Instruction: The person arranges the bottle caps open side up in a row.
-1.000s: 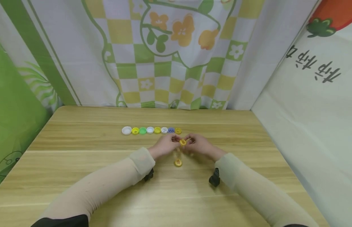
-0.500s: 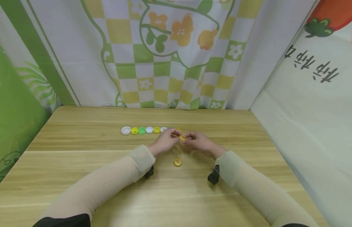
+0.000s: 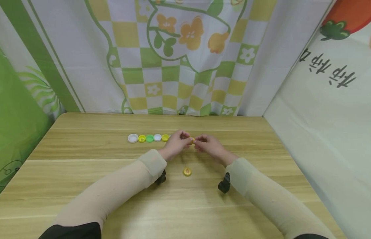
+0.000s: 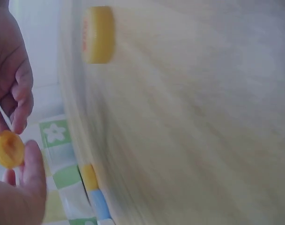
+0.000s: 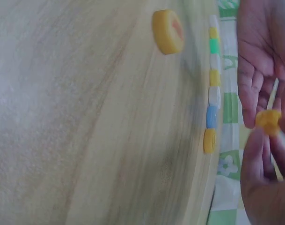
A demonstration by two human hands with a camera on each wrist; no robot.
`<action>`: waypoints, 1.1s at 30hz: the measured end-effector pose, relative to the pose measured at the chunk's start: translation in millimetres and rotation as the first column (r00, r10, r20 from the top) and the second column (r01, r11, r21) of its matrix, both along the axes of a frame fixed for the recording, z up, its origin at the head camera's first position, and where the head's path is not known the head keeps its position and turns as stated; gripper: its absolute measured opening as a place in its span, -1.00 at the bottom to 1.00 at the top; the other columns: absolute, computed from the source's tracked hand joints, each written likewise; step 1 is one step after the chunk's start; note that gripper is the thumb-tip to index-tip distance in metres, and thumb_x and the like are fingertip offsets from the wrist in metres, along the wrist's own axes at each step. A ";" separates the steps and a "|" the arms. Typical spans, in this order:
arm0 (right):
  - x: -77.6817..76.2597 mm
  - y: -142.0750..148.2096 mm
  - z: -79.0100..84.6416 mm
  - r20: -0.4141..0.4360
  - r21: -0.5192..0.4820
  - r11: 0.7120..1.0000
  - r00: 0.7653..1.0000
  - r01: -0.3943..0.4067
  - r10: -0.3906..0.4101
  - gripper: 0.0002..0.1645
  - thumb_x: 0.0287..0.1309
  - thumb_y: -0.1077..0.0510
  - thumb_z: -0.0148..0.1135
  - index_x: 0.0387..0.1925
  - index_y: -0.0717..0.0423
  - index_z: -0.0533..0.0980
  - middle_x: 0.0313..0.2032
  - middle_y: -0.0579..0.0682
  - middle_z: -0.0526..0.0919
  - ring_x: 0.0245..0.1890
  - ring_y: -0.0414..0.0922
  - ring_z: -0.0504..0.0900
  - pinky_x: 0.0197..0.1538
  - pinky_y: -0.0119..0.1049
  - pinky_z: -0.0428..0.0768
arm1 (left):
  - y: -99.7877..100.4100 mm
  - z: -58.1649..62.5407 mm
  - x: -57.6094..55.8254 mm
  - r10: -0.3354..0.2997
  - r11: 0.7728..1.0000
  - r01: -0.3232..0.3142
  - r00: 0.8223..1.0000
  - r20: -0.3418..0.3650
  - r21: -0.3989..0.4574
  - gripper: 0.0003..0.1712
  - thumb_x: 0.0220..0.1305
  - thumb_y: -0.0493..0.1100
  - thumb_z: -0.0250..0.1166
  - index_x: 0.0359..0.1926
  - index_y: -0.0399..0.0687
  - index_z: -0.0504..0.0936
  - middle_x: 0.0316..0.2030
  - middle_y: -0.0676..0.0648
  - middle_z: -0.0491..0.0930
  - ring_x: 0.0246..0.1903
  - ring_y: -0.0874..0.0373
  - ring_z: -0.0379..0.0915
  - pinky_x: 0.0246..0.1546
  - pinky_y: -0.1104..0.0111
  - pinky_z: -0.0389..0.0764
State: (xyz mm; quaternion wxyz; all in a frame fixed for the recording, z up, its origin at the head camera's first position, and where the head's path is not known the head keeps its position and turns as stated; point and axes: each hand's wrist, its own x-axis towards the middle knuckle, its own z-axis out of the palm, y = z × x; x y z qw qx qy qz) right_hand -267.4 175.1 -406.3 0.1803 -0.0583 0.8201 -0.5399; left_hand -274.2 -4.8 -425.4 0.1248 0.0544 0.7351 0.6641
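A small yellow bottle cap (image 4: pixel 10 149) is held up off the table between both hands. The left hand (image 3: pixel 176 144) pinches it from the left with thumb and fingers. From the other side, the right hand (image 3: pixel 211 146) has its thumb and fingertips on the cap too. A thin pale stick (image 5: pixel 273 93) shows on both sides of the cap in the right wrist view, partly hidden by fingers. Below the hands, a second yellow bottle cap (image 3: pixel 187 171) with red print lies on the table. The left hand covers the right part of the cap row in the head view.
A row of coloured bottle caps (image 3: pixel 149 138) runs behind the hands, with white, yellow, green and blue ones. They lie on a wood-grain table (image 3: pixel 83 186). A patterned curtain (image 3: pixel 185 73) hangs at its back edge, and a white printed sheet (image 3: pixel 328 109) at the right.
Both hands have moved away from the body and slightly up with the cap, and the left hand now hides the row's right end. The cap lying on the table has stayed put.
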 end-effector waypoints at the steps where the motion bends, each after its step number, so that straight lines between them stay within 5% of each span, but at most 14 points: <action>1: -0.1 -0.9 0.4 -0.033 0.013 1.000 0.999 0.016 -0.016 -0.59 0.51 0.18 0.11 0.19 0.41 0.46 0.12 0.33 0.57 0.12 0.19 0.59 0.20 0.02 0.62 | 2.0 0.3 -1.0 0.011 1.000 -0.011 1.000 -0.006 -0.011 -0.76 0.50 -0.27 0.24 0.05 -0.35 0.50 -0.03 -0.23 0.55 0.02 -0.11 0.61 0.03 0.23 0.70; 7: -4.5 -6.4 -0.9 -0.143 0.057 0.989 0.981 0.138 -0.129 -0.67 0.50 0.21 0.11 0.14 0.36 0.50 0.08 0.29 0.59 0.07 0.20 0.65 0.15 0.02 0.65 | 13.9 4.0 -8.2 0.069 0.995 -0.071 0.997 -0.032 -0.076 -0.81 0.51 -0.23 0.24 0.00 -0.29 0.52 -0.04 -0.24 0.59 0.00 -0.22 0.62 0.07 0.08 0.68; 16: -13.8 -4.2 -2.6 -0.186 0.001 0.981 0.964 0.192 -0.189 -0.69 0.48 0.31 0.07 0.16 0.38 0.48 0.01 0.34 0.62 0.04 0.22 0.66 0.16 0.03 0.65 | 21.6 14.3 -13.5 0.063 0.973 -0.081 0.994 -0.087 -0.214 -0.59 0.55 -0.29 0.06 0.30 -0.32 0.55 0.13 -0.24 0.61 0.02 -0.02 0.60 -0.04 0.29 0.66; 21: -20.8 -2.8 -2.3 -0.107 -0.062 0.969 0.963 0.241 -0.246 -0.62 0.55 0.28 -0.02 0.22 0.43 0.48 0.03 0.32 0.62 0.07 0.17 0.65 0.13 -0.13 0.68 | 22.6 14.6 -15.3 0.040 0.971 -0.059 0.995 -0.088 -0.230 -0.53 0.55 -0.28 0.02 0.38 -0.30 0.48 0.22 -0.25 0.54 0.04 -0.02 0.56 -0.02 0.26 0.63; 27: -26.6 -0.3 -4.8 0.044 -0.184 0.927 0.945 0.328 -0.325 -0.54 0.59 0.18 -0.09 0.22 0.47 0.47 -0.09 0.18 0.66 -0.19 -0.14 0.68 -0.05 -0.40 0.70 | 22.0 17.1 -21.0 0.004 0.958 -0.030 0.996 -0.092 -0.286 -0.50 0.56 -0.19 0.00 0.39 -0.31 0.45 0.32 -0.27 0.49 0.23 -0.10 0.47 0.21 0.16 0.54; 33: -28.6 4.3 -6.7 0.140 -0.235 0.916 0.944 0.325 -0.299 -0.51 0.60 0.17 -0.12 0.29 0.48 0.42 -0.08 0.16 0.62 -0.24 -0.19 0.67 0.04 -0.31 0.70 | 19.1 18.0 -27.1 -0.072 0.944 0.044 0.995 -0.073 -0.328 -0.45 0.61 -0.11 -0.05 0.45 -0.32 0.38 0.40 -0.28 0.41 0.33 -0.11 0.38 0.30 0.12 0.47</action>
